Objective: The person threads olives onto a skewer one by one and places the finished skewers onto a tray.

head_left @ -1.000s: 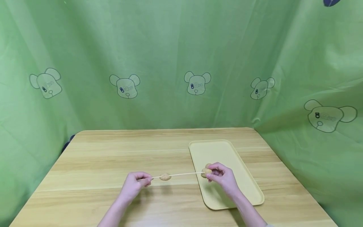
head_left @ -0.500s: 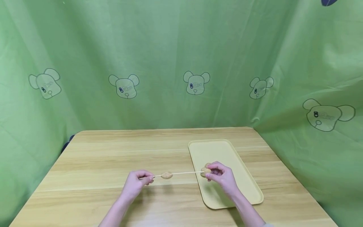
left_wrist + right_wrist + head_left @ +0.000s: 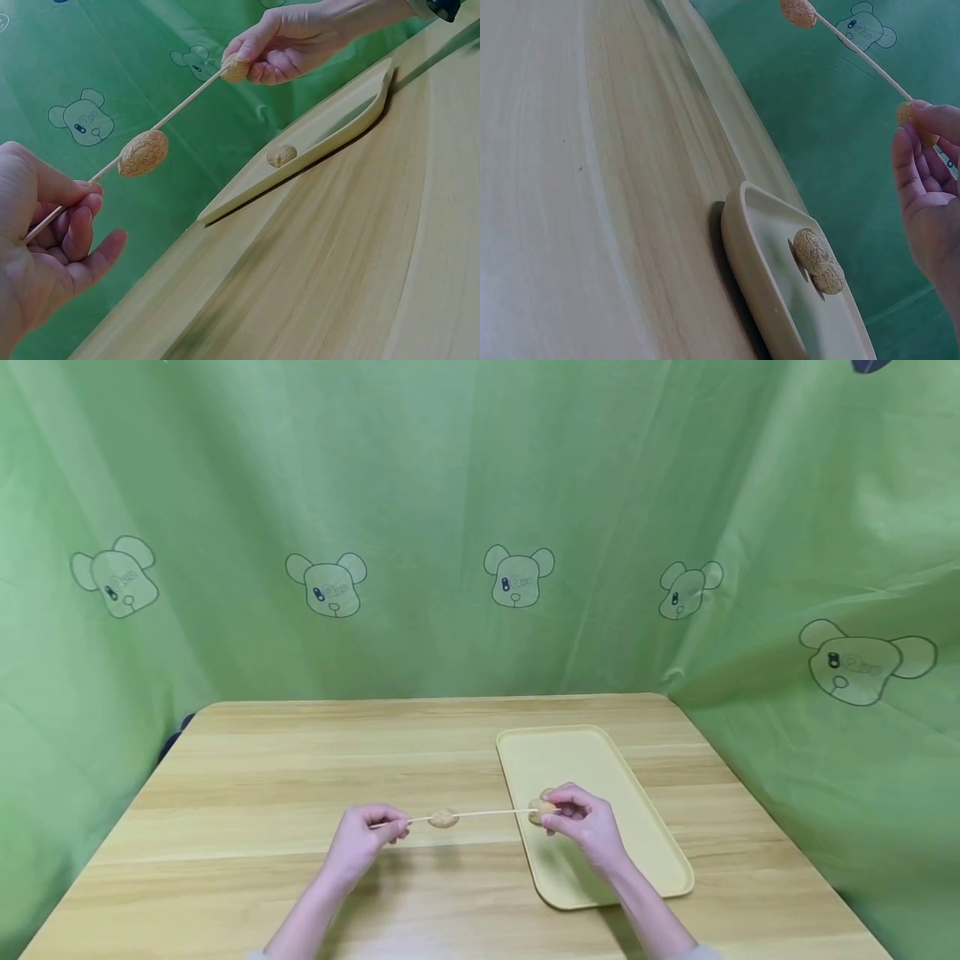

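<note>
My left hand (image 3: 360,843) pinches a thin wooden skewer (image 3: 487,812) near its left end. One tan, wrinkled, oval ball (image 3: 144,153) is threaded on the skewer a little beyond those fingers. At the skewer's other end my right hand (image 3: 588,827) pinches a second wrinkled ball (image 3: 235,70) between thumb and fingers. The skewer's tip meets this ball; how deep it goes in is hard to see. Both hands hold the skewer nearly level, above the table. Two more loose balls (image 3: 810,247) lie touching each other in the beige tray (image 3: 769,289).
The tray stands on the right part of the wooden table (image 3: 300,760), below my right hand. A green curtain (image 3: 420,485) with bear-head prints hangs behind the table and along both sides.
The left hand, with the skewer and its threaded ball, has shifted slightly right and up in the picture. The right hand still pinches its ball and has barely moved.
</note>
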### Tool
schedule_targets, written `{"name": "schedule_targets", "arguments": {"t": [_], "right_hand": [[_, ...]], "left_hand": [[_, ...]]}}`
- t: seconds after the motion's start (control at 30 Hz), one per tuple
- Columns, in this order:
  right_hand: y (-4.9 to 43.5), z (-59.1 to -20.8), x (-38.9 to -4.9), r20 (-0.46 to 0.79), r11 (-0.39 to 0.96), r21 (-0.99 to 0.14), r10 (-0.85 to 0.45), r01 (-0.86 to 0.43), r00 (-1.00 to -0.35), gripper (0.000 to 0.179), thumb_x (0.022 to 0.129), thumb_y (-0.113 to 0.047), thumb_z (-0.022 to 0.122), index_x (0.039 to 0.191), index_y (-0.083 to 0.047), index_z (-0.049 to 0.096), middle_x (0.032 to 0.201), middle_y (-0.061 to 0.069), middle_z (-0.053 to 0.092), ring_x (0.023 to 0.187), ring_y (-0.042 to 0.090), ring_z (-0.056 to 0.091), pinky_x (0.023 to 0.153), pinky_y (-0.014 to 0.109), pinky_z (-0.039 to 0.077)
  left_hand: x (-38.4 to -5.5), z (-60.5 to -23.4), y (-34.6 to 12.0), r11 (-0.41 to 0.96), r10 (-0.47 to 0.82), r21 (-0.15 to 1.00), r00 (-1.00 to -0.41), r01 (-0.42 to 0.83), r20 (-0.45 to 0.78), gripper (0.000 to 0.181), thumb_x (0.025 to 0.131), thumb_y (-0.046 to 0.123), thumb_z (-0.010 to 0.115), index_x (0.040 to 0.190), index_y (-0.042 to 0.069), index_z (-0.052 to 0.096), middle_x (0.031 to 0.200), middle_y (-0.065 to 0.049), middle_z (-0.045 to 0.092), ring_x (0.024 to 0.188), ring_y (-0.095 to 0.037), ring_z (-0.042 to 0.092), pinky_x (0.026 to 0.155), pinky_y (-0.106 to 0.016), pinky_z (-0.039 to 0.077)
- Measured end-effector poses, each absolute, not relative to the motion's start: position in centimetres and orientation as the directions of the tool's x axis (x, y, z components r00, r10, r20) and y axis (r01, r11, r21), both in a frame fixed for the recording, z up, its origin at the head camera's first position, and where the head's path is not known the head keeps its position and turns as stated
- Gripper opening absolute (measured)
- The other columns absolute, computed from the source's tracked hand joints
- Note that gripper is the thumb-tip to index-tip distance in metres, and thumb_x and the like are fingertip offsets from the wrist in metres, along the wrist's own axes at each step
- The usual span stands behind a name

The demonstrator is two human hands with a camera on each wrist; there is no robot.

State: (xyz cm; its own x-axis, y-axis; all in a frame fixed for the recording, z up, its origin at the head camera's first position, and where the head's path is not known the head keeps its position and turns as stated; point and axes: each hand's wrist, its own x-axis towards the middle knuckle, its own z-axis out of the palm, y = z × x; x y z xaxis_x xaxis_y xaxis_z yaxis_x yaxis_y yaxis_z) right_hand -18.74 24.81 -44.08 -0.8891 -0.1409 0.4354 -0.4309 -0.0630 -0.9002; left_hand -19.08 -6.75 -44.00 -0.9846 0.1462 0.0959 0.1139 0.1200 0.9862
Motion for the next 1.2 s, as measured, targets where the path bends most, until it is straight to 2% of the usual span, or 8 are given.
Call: {"name": "schedule_targets", "arguments": {"t": [0.47, 0.77, 1.07, 1.2], "right_hand": [[24.1, -43.8, -19.1, 0.436, -0.106, -0.9, -0.16, -0.424, -0.886, 0.027, 0.072, 0.016, 0.064, 0.095, 0.022, 0.052, 0.085, 0.003, 0.059, 0.067, 0.01, 0.062, 0.061, 0.022, 0.053], [23.9, -44.0, -19.1, 0.433, -0.115, -0.901, -0.166, -0.419, -0.886, 0.025, 0.073, 0.015, 0.064, 0.096, 0.019, 0.055, 0.086, 0.001, 0.059, 0.066, 0.009, 0.061, 0.061, 0.022, 0.053], [23.5, -44.1, -19.2, 0.408, -0.126, -0.912, -0.169, -0.391, -0.897, 0.025, 0.075, 0.014, 0.063, 0.097, 0.019, 0.053, 0.087, 0.001, 0.062, 0.067, 0.01, 0.061, 0.062, 0.023, 0.053], [23.3, -44.2, -19.1, 0.389, -0.166, -0.917, -0.155, -0.364, -0.908, 0.023, 0.077, 0.014, 0.06, 0.099, 0.013, 0.056, 0.085, 0.003, 0.065, 0.07, 0.01, 0.062, 0.064, 0.023, 0.053]], "left_hand": [[-19.1, -44.0, -6.9, 0.09, 0.158, 0.988, -0.981, 0.124, 0.109, 0.013, 0.079, -0.004, 0.063, 0.086, -0.015, 0.063, 0.073, -0.012, 0.064, 0.066, -0.013, 0.056, 0.063, -0.023, 0.048], [-19.1, -44.3, -6.8, 0.074, 0.193, 0.986, -0.972, 0.148, 0.131, 0.014, 0.079, -0.003, 0.063, 0.085, -0.016, 0.062, 0.071, -0.006, 0.064, 0.066, -0.012, 0.056, 0.064, -0.023, 0.048], [-19.1, -44.2, -6.9, 0.047, 0.198, 0.987, -0.97, 0.154, 0.142, 0.017, 0.08, -0.002, 0.064, 0.086, -0.017, 0.061, 0.072, -0.009, 0.064, 0.066, -0.013, 0.056, 0.063, -0.023, 0.048], [-19.3, -44.2, -7.0, 0.019, 0.208, 0.986, -0.965, 0.167, 0.159, 0.017, 0.081, -0.002, 0.064, 0.087, -0.018, 0.061, 0.073, -0.011, 0.064, 0.065, -0.012, 0.057, 0.063, -0.023, 0.048]]}}
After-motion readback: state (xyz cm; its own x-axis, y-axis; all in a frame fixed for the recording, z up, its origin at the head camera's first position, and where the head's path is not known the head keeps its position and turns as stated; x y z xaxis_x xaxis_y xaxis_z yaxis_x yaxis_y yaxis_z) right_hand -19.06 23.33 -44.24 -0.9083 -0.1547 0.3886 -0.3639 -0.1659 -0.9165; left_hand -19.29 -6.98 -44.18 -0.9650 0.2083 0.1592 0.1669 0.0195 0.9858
